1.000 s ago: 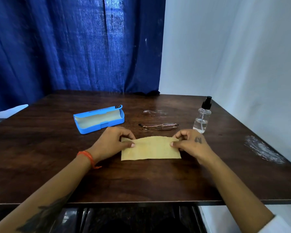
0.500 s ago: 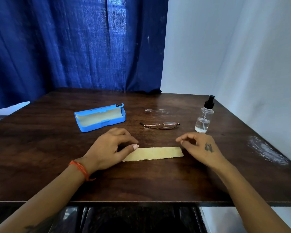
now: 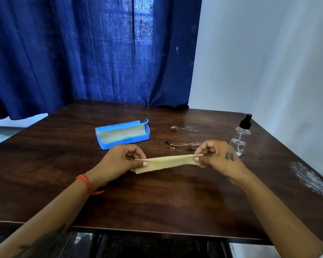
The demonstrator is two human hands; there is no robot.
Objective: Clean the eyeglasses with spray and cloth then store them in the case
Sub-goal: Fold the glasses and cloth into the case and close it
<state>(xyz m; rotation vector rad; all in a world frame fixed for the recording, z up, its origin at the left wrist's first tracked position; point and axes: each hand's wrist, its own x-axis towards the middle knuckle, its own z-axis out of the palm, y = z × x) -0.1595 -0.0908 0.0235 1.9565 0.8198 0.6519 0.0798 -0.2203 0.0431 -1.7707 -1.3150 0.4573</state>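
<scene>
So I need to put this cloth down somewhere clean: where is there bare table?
Bare wood lies between the hands and the near table edge, and left of the blue case. Crowded behind the cloth: eyeglasses, spray bottle. The right edge shows white smears.

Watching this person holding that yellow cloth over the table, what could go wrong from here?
The spray bottle stands just beyond the right hand; a careless move of that hand might tip it over.

The eyeglasses lie folded on the bare table right behind the cloth; dragging the cloth or a hand across them could scratch the lenses.

The left hand only pinches the cloth's end, so it may slip free.
</scene>
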